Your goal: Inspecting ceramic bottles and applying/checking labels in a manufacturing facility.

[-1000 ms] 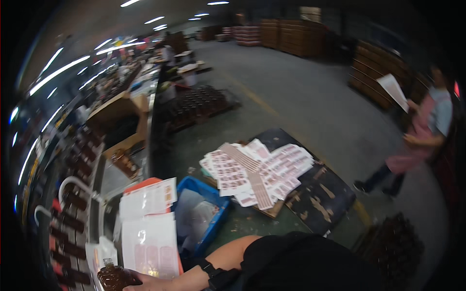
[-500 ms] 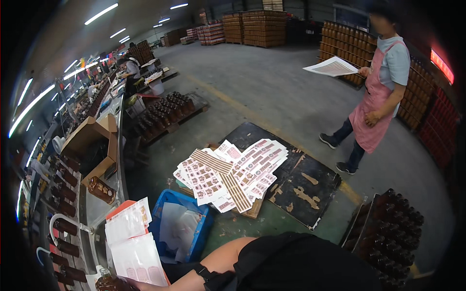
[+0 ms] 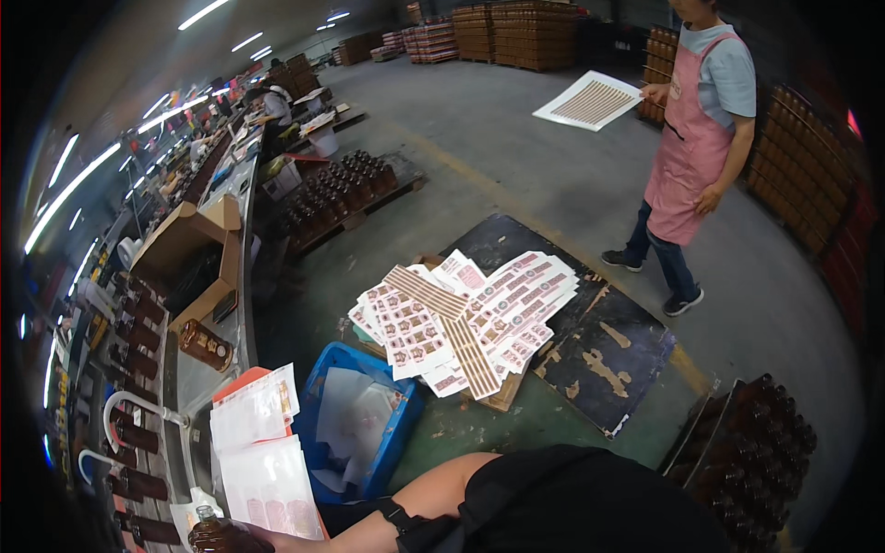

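At the lower left edge a brown glass bottle with a clear neck stands upright. My right hand comes in from the right and is closed against its side; the picture's edge cuts off most of the fingers. My left hand does not show. Just beyond the bottle, white label sheets with faint pink prints lie over an orange-red folder at the bench edge. Another brown bottle lies on its side farther along the bench.
A blue crate with white backing sheets stands beside the bench. Printed label sheets spread over a low stack by a worn black board. A person in a pink apron holds a label sheet. Brown bottles crowd the lower right.
My view has shifted, so the bench and sheets sit farther right. The person in the apron has stepped nearer the left, with the held sheet tilted toward me. My right hand stays at the bottle.
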### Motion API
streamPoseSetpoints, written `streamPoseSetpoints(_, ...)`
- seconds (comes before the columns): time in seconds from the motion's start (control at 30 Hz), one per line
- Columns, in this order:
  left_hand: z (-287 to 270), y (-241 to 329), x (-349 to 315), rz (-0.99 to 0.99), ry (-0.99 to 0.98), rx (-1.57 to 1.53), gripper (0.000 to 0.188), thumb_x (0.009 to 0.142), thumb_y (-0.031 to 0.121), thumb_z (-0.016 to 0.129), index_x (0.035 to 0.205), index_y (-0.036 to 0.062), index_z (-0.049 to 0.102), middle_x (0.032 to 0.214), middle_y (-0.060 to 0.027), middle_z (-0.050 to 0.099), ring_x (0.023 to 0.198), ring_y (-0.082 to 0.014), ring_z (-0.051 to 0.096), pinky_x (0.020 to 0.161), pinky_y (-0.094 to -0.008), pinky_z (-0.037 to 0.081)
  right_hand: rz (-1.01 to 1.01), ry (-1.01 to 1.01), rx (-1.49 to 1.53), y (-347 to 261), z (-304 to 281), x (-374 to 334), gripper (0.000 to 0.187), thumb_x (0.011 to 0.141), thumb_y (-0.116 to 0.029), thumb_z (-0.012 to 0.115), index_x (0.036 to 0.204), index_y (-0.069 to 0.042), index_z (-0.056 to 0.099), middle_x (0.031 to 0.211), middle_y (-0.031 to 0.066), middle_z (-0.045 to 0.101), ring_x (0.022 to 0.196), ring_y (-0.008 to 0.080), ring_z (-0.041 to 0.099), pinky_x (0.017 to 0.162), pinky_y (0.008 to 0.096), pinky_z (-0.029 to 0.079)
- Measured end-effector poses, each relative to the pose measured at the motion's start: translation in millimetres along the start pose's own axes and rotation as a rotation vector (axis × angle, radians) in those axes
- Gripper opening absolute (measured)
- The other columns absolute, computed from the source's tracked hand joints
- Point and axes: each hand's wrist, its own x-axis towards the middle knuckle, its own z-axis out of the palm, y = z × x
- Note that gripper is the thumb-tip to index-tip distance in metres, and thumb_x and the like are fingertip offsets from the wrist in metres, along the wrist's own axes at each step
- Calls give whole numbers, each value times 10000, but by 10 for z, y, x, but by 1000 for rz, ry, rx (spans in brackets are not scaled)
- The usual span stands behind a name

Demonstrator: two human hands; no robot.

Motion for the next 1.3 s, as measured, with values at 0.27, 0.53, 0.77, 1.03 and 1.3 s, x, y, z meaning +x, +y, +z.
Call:
streamPoseSetpoints(0.27, -496, -111, -406, -106, 111, 333, 736, 787, 167, 521, 1457, 65, 233, 1414, -180, 369, 1246, -325, 458, 969, -439, 463, 104, -21, -194, 237, -204, 100, 989, 740, -500, 746, 1467, -66, 233, 1436, 136, 356, 1339, 261, 314, 1121, 365, 220)
streamPoseSetpoints(0.53, -1112, 527, -859, -493, 554, -144, 927, 658, 115, 569, 1503, 133, 188, 1504, -130, 252, 1320, -328, 360, 1029, -463, 403, 456, 128, -159, -37, -227, 52, 411, 850, -442, 647, 1019, -69, 613, 871, 17, 611, 611, 64, 521, 477, 193, 412)
streamPoseSetpoints(0.77, -1240, 442, -899, -349, 290, -20, 747, 819, 170, 528, 1467, -7, 199, 1464, -174, 279, 1377, -273, 272, 1112, -382, 248, 450, 83, 138, 236, -623, -65, 550, 881, -522, 585, 1026, 9, 588, 632, 83, 593, 500, 136, 522, 519, 250, 476)
streamPoseSetpoints(1.03, -1394, 404, -865, -289, 322, -158, 635, 841, 127, 489, 1436, 17, 295, 1516, -192, 183, 1404, -309, 217, 1117, -414, 228, 386, -36, 70, 278, -434, -7, 651, 871, -587, 551, 1134, 8, 561, 558, 64, 540, 485, 139, 482, 529, 249, 442)
streamPoseSetpoints(1.3, -1498, 371, -1018, -304, 320, -176, 770, 808, 54, 521, 1486, 20, 158, 1453, -171, 200, 1332, -277, 336, 1058, -385, 348, 454, -67, 105, 425, -404, 95, 642, 877, -611, 522, 1170, -40, 555, 536, 23, 507, 436, 119, 417, 498, 255, 377)
